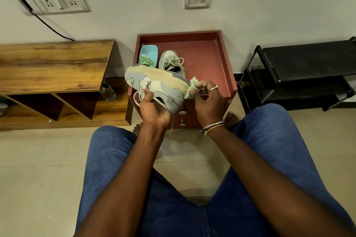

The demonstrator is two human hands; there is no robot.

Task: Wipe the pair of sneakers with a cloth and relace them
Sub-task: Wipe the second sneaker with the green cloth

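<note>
We see one grey-and-white sneaker (154,82) held in the air on its side, cream sole turned up, toe to the left, its white lace (137,100) hanging loose. A bunched pale-green cloth (190,87) touches the sole's heel end. The other sneaker (170,61) stands upright, laces in, on the red bench (208,59).

A red stand (208,59) sits against the far wall, a wooden shelf unit (54,63) on its left, a plastic bottle (108,92) between them, a black rack (308,59) on its right. A black cable (52,27) hangs beside the left wall socket (59,3)
</note>
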